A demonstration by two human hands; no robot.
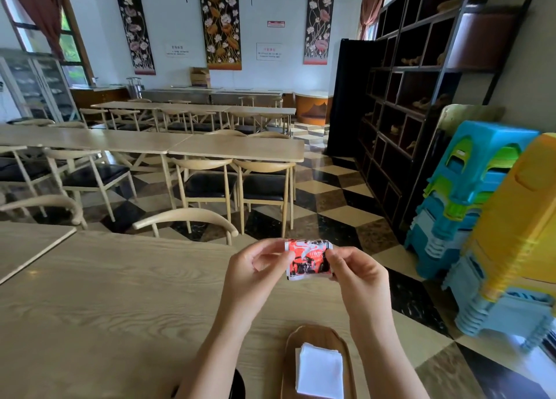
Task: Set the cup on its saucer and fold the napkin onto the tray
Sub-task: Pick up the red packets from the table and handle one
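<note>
Both my hands hold a small red, black and white packet [307, 259] up above the wooden table [120, 293]. My left hand [255, 269] pinches its left edge and my right hand [358, 273] pinches its right edge. Lower down, a brown oval wooden tray [340, 341] lies near the table's front right edge. A white napkin [319, 370] folded into a square rests on the tray. A dark round object [239, 383] peeks out under my left forearm at the bottom edge; I cannot tell what it is. No cup or saucer is clearly visible.
A stack of blue, green and yellow plastic stools [487, 227] stands close on the right. Wooden chairs [186, 218] line the table's far edge, with more tables beyond. A dark shelf unit [421, 103] runs along the right wall.
</note>
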